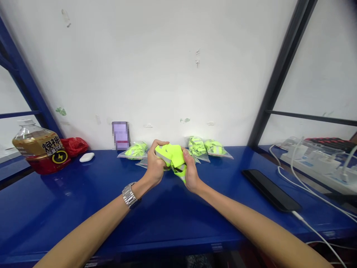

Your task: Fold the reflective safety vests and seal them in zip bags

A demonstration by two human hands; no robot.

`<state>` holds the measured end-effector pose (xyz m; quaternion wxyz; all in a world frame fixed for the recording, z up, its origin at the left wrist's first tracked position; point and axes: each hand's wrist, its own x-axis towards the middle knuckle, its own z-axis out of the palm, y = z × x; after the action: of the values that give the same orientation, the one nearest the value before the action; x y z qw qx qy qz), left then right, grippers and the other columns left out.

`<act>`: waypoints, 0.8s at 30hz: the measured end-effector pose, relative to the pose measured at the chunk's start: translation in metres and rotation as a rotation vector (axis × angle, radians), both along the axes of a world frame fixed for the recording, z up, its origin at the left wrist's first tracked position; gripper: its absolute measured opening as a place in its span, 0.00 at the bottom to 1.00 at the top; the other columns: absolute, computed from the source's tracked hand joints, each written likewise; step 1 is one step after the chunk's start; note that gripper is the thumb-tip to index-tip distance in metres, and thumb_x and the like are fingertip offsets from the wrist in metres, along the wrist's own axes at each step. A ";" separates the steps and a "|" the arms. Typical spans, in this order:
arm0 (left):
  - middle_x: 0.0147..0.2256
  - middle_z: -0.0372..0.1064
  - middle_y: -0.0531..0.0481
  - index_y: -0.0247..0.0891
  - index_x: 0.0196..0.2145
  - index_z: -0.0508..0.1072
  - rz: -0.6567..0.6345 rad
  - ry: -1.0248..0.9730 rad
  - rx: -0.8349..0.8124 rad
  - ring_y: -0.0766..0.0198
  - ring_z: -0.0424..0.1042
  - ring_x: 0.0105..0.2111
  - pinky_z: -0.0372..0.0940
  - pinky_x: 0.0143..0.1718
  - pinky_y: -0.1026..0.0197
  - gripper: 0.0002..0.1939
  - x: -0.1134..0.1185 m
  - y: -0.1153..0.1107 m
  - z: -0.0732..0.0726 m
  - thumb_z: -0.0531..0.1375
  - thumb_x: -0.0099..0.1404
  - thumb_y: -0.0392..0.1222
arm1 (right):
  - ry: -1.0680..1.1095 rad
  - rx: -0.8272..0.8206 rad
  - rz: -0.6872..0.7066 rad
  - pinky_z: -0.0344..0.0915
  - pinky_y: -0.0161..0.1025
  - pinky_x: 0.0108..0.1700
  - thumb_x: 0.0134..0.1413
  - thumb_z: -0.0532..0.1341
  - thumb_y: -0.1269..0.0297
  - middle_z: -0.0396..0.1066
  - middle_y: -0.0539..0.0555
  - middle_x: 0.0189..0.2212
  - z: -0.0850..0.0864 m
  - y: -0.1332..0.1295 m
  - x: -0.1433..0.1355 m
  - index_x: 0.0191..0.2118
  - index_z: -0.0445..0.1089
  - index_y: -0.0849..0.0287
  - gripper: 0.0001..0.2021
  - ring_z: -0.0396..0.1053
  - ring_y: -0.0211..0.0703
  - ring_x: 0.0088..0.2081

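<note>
This neon yellow-green fabric bundle is all scrunched up mid-scene, silvery strip showing on its left, pointy bit poking down on the near right.

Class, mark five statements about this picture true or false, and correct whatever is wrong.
1. The left hand and the right hand both hold the yellow-green bundle. True.
2. The metal watch is worn on the person's right wrist. False: it is worn on the left.
3. A white cable is plugged into the black phone. True.
4. The bottle lies on its side. False: it stands upright at the left of the blue table.
5. The small white case is to the left of both hands. True.
</note>
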<state>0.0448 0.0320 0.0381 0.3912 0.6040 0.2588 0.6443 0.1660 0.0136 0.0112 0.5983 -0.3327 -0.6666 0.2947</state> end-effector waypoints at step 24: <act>0.51 0.52 0.41 0.40 0.57 0.51 0.283 0.521 0.646 0.49 0.59 0.50 0.57 0.52 0.45 0.34 -0.029 0.010 -0.029 0.57 0.58 0.55 | 0.684 -0.389 0.633 0.71 0.38 0.39 0.42 0.71 0.63 0.75 0.51 0.36 0.013 -0.026 -0.013 0.40 0.70 0.56 0.17 0.73 0.45 0.38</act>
<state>0.0153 0.0416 0.0086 0.0115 0.7964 0.2142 0.5655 0.1531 -0.0125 0.0238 0.5907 -0.1037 -0.4333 0.6727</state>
